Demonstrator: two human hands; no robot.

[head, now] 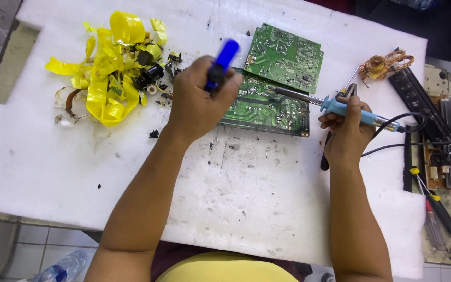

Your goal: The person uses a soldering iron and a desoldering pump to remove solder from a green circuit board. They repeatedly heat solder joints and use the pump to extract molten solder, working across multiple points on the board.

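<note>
Right hand (346, 130): fist closed around the light-blue soldering iron (351, 110), its tip lying leftward onto the board.
Left hand (199, 102): closed on a blue desoldering pump (220, 62), held upright, blurred.
Circuit board (267, 107): solder side up, between the two grips, under the iron's tip.
Doing it well: probably keep the pump nozzle just beside the heated joint, both hands steady.
Beyond the grips: second green board (285, 56); yellow tape scraps (105, 73) far left; copper coil (382, 63).
</note>
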